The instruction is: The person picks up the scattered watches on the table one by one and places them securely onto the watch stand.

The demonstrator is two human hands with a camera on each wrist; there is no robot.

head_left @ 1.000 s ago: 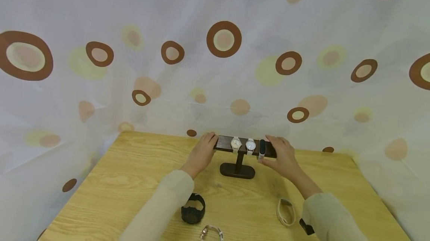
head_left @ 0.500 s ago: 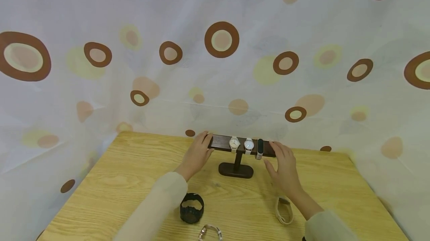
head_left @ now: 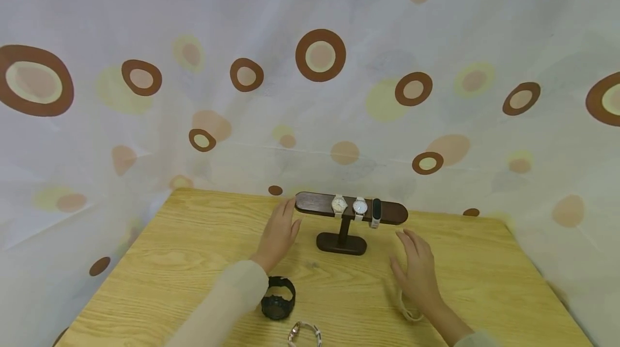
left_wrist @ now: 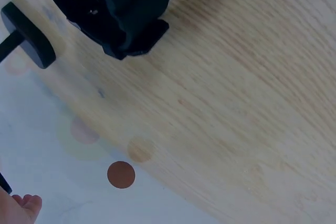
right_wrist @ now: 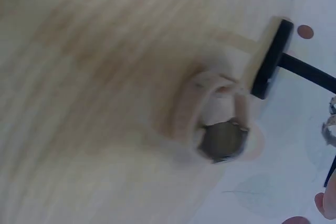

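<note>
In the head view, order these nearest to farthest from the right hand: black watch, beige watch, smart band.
1. Beige watch: partly hidden behind the right hand.
2. Smart band: on the stand, up and left.
3. Black watch: on the table, well left.

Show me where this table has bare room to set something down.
Free: left of the left sleeve; right of the right hand; between that hand, stand and black watch. Crowded: the stand's bar, bearing three watches, and around the beige watch, partly hidden.

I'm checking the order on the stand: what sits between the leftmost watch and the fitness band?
Another white watch sits between them on the stand, as the head view shows.
</note>
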